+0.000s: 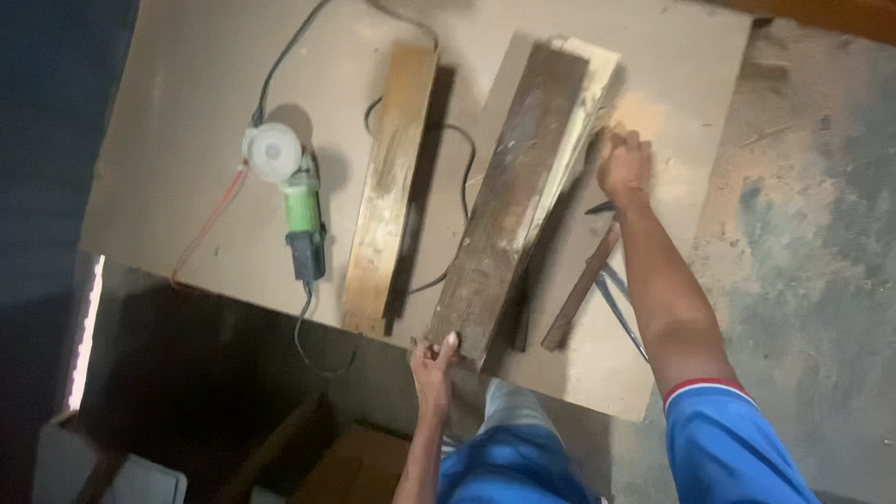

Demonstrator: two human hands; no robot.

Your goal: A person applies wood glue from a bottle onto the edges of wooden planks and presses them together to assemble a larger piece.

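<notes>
A dark, weathered wooden plank (509,201) lies tilted on a flat board table (187,84), resting on a paler plank (583,103) beneath it. My left hand (434,359) grips the near end of the dark plank at the table's front edge. My right hand (623,166) is closed against the right side of the stacked planks near their far end. Whether it holds something small there, I cannot make out.
A second, lighter plank (390,187) lies to the left. A green angle grinder (291,191) with a white disc and black cord sits further left. A narrow wood strip (581,289) and a metal tool lie under my right arm. Cardboard boxes (350,467) stand below.
</notes>
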